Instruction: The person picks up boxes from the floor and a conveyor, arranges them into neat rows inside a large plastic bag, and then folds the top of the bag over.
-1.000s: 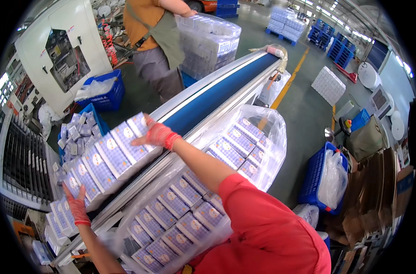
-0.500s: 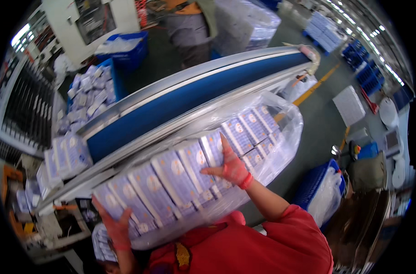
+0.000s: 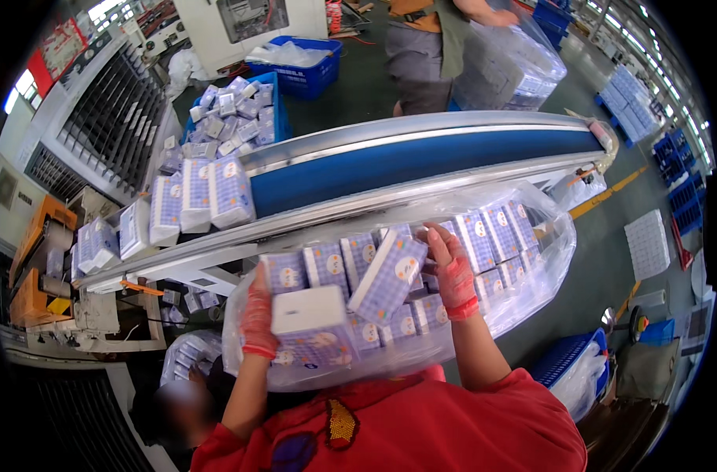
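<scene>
Both gloved hands, left hand [image 3: 258,315] and right hand [image 3: 455,271], grasp purple-patterned tissue packs [image 3: 388,277] inside a clear plastic bag [image 3: 531,259] beside the blue conveyor belt [image 3: 421,161].

Both forearms raised, left hand [image 3: 258,315] and right hand [image 3: 453,271] apparently gripping (gloved).

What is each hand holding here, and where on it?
Both hold a row of tissue packs over the clear plastic bag: left hand at the row's left end, right hand at its right end.

Both hands [image 3: 258,315] on tissue-pack bag [image 3: 531,259]
</scene>
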